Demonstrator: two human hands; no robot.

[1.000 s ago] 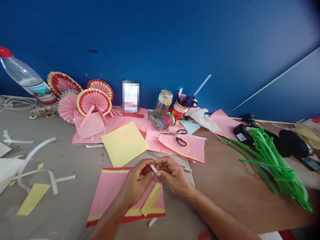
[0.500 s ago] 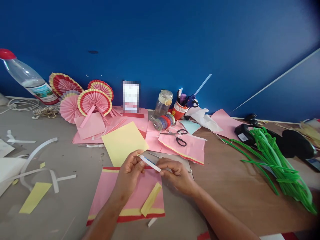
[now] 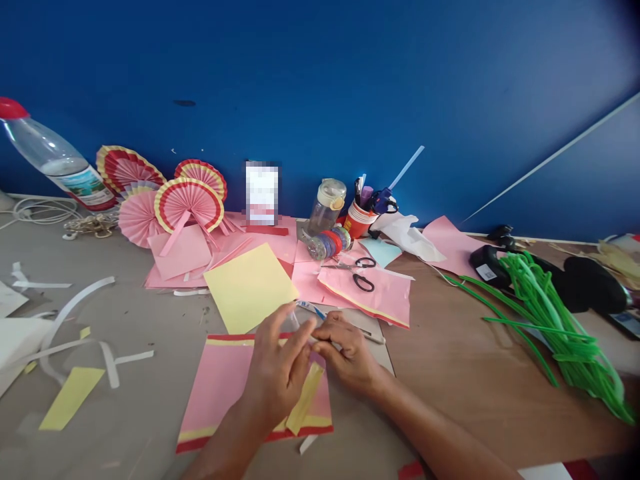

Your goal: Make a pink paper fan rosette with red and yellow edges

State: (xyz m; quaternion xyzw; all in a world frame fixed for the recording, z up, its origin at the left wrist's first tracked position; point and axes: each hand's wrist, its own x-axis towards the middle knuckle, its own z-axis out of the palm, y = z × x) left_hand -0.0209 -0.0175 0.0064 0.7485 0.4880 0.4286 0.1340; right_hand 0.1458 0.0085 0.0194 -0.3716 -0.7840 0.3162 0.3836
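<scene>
My left hand [image 3: 283, 363] and my right hand [image 3: 347, 350] meet fingertip to fingertip above a pink sheet [image 3: 227, 377] edged with yellow and red. Between them is a narrow white paper strip [image 3: 295, 319], mostly covered by the fingers. My right hand pinches its end; my left fingers close on it from the other side, though their exact grip is partly hidden. A folded yellow strip [image 3: 306, 399] lies on the pink sheet, under my hands. Just behind my fingers is a slim blue-and-white object [image 3: 318, 311]. A yellow square sheet [image 3: 250, 287] lies beyond.
Black-handled scissors [image 3: 364, 275] rest on pink paper near tape rolls [image 3: 329, 244]. Folded paper fans [image 3: 190, 207] stand at back left, by a bottle [image 3: 75, 177]. White strips [image 3: 75, 303] litter the left side; green pipe cleaners [image 3: 565, 340] lie right.
My left hand has moved right and turned over toward my right fingertips. The white strip, plainly visible between the hands before, is now mostly hidden. The blue-and-white object behind shows more.
</scene>
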